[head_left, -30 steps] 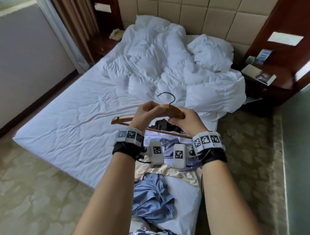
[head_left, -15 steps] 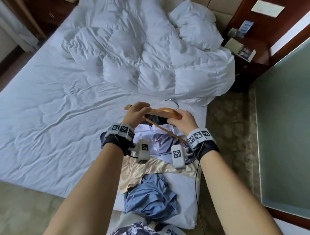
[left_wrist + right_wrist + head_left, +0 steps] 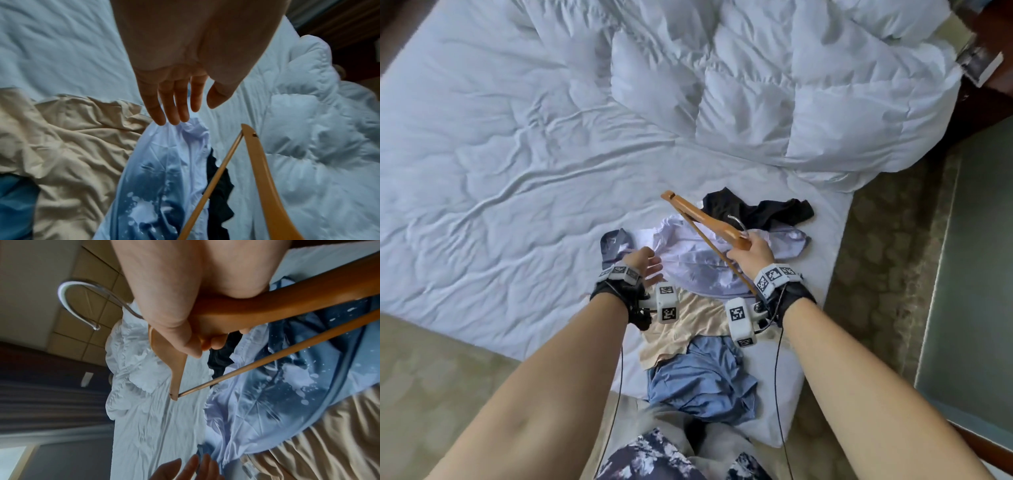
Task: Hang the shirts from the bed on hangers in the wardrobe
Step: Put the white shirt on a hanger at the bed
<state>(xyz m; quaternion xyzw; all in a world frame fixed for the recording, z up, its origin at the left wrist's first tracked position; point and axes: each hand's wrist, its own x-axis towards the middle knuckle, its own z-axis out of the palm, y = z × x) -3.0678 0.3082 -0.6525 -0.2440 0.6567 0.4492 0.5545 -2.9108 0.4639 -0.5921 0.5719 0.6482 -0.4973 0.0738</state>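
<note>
Your right hand [image 3: 751,254] grips the wooden hanger [image 3: 709,219] at its middle, holding it tilted above the pale shirt [image 3: 688,270] on the bed [image 3: 517,171]. Your left hand [image 3: 645,265] reaches down, fingers [image 3: 174,105] straight and loose, tips at that shirt's bunched edge. Only the right wrist view shows the metal hook [image 3: 82,301] clearly beside your palm.

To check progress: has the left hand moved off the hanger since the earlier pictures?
Yes. The left hand left the hanger and went down-left toward the pale blue shirt.
</note>
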